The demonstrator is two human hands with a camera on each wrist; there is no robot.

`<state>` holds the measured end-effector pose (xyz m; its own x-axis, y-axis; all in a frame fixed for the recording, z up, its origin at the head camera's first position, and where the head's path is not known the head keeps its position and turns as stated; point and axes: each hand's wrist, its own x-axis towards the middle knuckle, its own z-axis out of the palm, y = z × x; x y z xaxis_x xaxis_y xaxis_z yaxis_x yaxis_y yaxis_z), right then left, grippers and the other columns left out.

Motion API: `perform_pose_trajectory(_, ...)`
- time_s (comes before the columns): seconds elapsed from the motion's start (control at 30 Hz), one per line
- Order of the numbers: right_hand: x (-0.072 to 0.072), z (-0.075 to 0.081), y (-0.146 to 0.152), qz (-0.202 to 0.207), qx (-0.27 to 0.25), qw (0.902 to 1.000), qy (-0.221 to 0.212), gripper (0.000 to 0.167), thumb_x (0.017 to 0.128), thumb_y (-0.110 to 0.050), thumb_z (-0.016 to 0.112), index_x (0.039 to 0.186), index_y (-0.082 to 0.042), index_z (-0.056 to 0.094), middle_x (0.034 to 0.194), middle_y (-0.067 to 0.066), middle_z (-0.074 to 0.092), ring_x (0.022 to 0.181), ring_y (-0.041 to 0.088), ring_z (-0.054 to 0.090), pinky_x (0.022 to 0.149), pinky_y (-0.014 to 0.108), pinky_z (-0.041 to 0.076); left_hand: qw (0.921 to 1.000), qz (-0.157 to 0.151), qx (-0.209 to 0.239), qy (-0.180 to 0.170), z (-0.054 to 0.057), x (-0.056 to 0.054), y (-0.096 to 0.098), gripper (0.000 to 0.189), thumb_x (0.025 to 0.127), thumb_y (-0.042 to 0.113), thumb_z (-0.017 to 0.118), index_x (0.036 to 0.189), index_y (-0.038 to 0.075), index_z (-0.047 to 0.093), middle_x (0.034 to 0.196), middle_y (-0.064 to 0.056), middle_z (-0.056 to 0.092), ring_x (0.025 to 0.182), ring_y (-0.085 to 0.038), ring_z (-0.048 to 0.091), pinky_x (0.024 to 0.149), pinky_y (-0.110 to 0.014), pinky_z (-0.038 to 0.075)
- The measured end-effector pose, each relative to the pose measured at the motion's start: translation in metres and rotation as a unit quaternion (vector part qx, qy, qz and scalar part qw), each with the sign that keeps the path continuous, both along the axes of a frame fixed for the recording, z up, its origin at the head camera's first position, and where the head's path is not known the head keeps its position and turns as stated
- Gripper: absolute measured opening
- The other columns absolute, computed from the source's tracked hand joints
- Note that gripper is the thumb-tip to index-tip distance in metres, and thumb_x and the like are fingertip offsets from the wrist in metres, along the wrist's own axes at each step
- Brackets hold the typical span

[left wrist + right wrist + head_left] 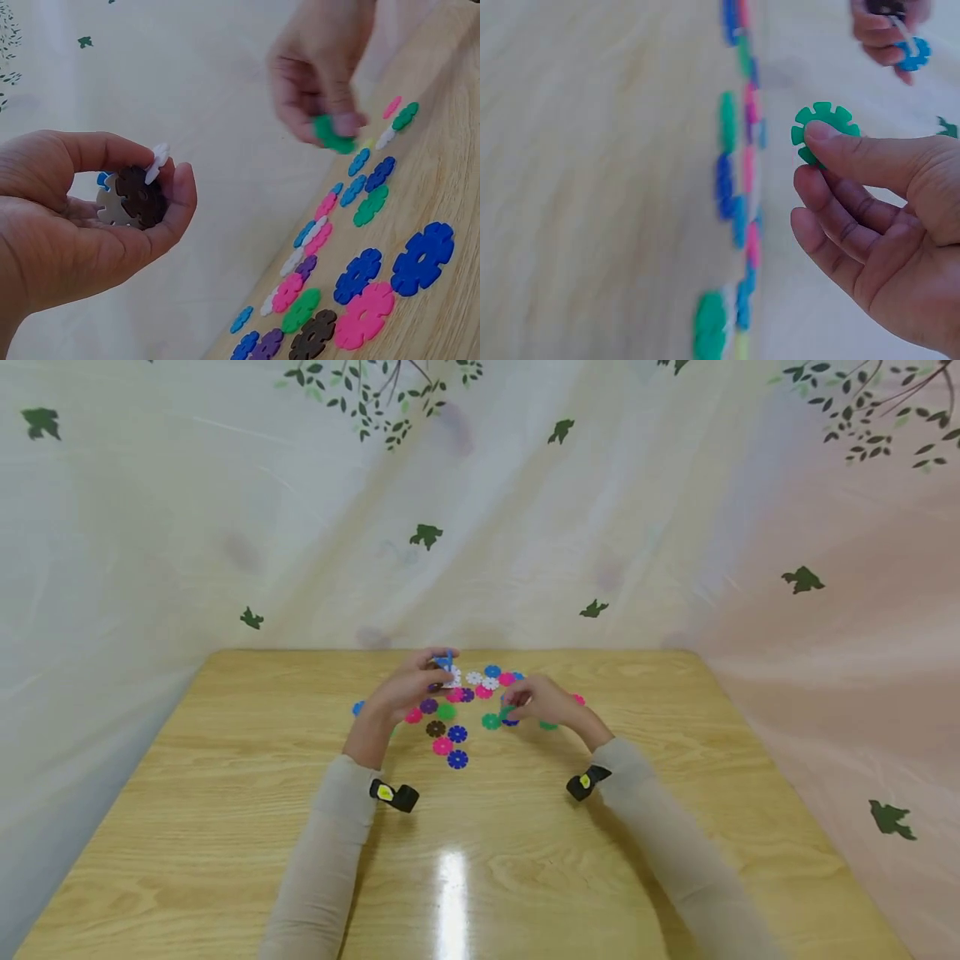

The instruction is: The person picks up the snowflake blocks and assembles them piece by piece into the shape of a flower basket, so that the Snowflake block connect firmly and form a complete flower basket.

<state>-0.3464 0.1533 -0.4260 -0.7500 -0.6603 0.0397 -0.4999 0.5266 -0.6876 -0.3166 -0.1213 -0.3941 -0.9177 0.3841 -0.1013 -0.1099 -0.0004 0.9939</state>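
Observation:
Toward the table's far side, my left hand [405, 692] holds a small cluster of notched plastic snowflake discs. The left wrist view shows a brown disc [144, 199], a pale disc [112, 204], a white disc [158, 162] and a bit of blue between thumb and fingers; the fingers partly cover the cluster. My right hand [547, 700] pinches one green snowflake disc [841, 120] between thumb and index finger, raised above the table in the right wrist view. A gap separates the two hands.
Several loose snowflake discs lie flat below the hands on the wooden table [480, 827]. Among them are a dark blue disc [407, 277], a pink disc [352, 330] and a brown disc [313, 336]. A pale curtain [510, 568] with leaf prints hangs behind the table.

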Motion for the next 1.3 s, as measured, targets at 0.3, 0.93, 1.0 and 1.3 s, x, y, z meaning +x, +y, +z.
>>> perform_pose_trajectory(0.3,-0.003,0.031,-0.026,-0.07,-0.155,0.9852,-0.016,0.025,0.093,-0.006,0.073,0.117,0.002,0.071,0.101,0.019,0.072,0.089,0.026,0.068,0.079,0.033,0.058,0.9998,0.005,0.018,0.011,-0.008,0.002,0.012,0.045,0.105,0.004,0.051,0.149,0.003,0.043,0.105,-0.004,0.049,0.103,-0.019,0.056,0.108,-0.041,0.049)
perform_pose_trajectory(0.93,0.006,0.035,-0.047,-0.075,-0.24,0.968,0.004,0.024,0.101,-0.008,0.063,0.121,0.001,0.072,0.118,0.02,0.071,0.104,0.038,0.068,0.09,0.046,0.06,0.998,0.025,0.055,0.02,-0.011,0.001,0.013,0.044,0.105,0.005,0.048,0.149,0.001,0.042,0.11,-0.004,0.049,0.097,-0.014,0.056,0.086,-0.022,0.054)
perform_pose_trajectory(1.0,0.006,0.035,-0.049,-0.075,-0.241,0.9675,0.018,0.022,0.099,-0.007,0.065,0.118,0.0,0.073,0.117,0.019,0.072,0.103,0.032,0.069,0.089,0.044,0.06,0.998,0.021,0.054,0.022,-0.011,0.001,0.013,0.044,0.105,0.005,0.048,0.149,0.001,0.042,0.115,-0.005,0.05,0.101,-0.015,0.055,0.089,-0.024,0.054)
perform_pose_trajectory(1.3,0.004,0.033,-0.059,-0.084,-0.305,0.9473,0.051,0.013,0.094,0.0,0.07,0.104,0.006,0.075,0.105,0.024,0.073,0.089,0.007,0.069,0.08,0.025,0.061,0.9978,0.001,0.063,0.022,-0.007,-0.001,0.014,0.046,0.106,0.004,0.045,0.151,0.001,0.036,0.129,-0.008,0.046,0.111,-0.016,0.053,0.092,-0.022,0.055)
